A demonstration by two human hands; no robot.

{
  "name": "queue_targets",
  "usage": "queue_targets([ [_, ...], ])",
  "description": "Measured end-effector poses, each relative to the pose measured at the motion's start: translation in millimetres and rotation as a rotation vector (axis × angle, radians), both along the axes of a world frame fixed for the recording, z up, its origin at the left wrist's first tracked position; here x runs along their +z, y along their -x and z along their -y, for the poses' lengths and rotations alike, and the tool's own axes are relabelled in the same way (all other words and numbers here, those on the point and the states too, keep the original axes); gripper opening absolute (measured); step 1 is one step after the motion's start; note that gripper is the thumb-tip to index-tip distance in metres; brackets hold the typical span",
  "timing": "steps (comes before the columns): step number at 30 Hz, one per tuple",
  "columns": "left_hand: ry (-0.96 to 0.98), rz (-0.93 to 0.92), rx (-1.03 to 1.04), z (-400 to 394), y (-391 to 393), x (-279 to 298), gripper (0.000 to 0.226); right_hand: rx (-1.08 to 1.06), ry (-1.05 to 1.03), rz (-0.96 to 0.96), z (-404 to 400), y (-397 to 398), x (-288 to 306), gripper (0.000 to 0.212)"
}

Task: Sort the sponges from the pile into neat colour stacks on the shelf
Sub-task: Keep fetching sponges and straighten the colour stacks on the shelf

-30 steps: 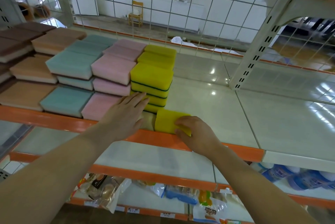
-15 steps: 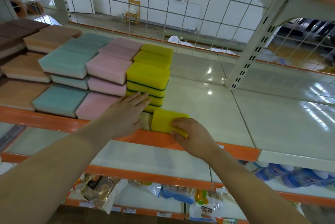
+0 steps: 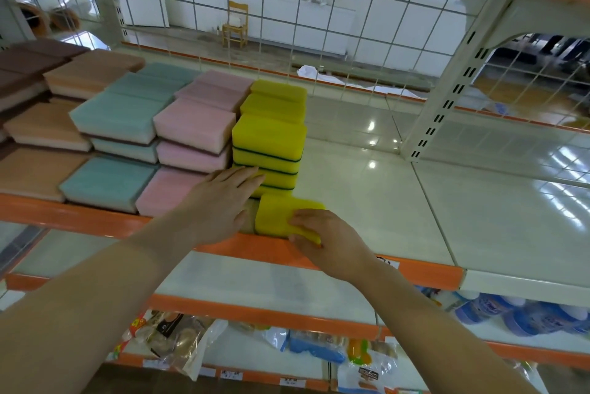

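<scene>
- Right hand (image 3: 332,239): fingers curled over the near right corner of a loose yellow sponge (image 3: 281,215), thumb under its front edge; grasping it.
- That sponge lies flat at the front lip of the shelf (image 3: 399,202), its near edge overhanging the orange rail (image 3: 95,218) slightly, just in front of the yellow stack.
- Left hand (image 3: 223,202): flat, fingers straight and together, palm down on the front pink sponge (image 3: 166,189); fingertips reach the lower layers of the yellow stack (image 3: 268,144). Released, holding nothing.
- Between the two hands, a pale beige patch beside the yellow sponge's left end; cannot tell what it is.
- Yellow stack: several sponges high with dark green scouring layers showing as lines; a second, lower yellow stack (image 3: 277,97) directly behind it.
- Left of yellow, in columns: pink stacks (image 3: 194,125), then teal stacks (image 3: 118,116), then orange-tan stacks (image 3: 48,128), then brown sponges (image 3: 28,55) at the far left edge.
- Right of the yellow stack the shelf surface is glossy, with light reflections.
- White wire grid (image 3: 319,26) backs the shelf; a perforated upright (image 3: 447,100) stands to the right.
- Through the grid: a wooden chair (image 3: 236,23) against a white wall.
- Lower shelves: bagged goods (image 3: 172,339) at left, blue bottles (image 3: 510,314) at right.
</scene>
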State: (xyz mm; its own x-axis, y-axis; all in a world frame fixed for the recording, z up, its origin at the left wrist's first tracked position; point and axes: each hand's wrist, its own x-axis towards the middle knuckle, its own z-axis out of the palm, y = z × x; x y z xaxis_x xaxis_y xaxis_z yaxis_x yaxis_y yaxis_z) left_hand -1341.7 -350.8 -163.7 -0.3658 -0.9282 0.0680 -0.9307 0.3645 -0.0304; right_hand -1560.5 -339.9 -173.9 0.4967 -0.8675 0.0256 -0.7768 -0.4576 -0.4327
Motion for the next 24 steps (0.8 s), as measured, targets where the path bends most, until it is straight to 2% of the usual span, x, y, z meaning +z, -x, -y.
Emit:
queue_targets([
  [4,0.107,-0.059,-0.010,-6.1,-26.3,-6.0,0.062,0.016,-0.008,-0.032,5.1,-11.9,0.0,0.041],
  [8,0.149,-0.009,0.028,-13.9,-41.2,-3.1,0.056,0.047,0.007,-0.058,6.8,-23.6,-0.2,0.042],
  [14,0.119,-0.003,0.093,-27.5,-60.4,-7.9,0.060,0.070,0.046,-0.053,7.4,-35.2,0.7,0.038],
  [17,0.108,0.032,0.100,-34.7,-62.7,-3.4,0.043,0.074,0.030,-0.042,8.9,-35.4,3.0,0.034],
  [20,0.088,0.020,0.111,-40.5,-63.7,1.7,0.050,0.090,-0.008,-0.054,9.1,-38.5,3.1,0.039],
  [22,0.103,0.011,0.084,-41.5,-65.6,0.1,0.048,0.098,-0.034,-0.069,8.7,-42.9,1.9,0.043],
  [24,0.037,-0.026,0.093,-43.4,-65.8,-1.5,0.042,0.097,-0.048,-0.075,9.0,-47.3,1.3,0.046],
])
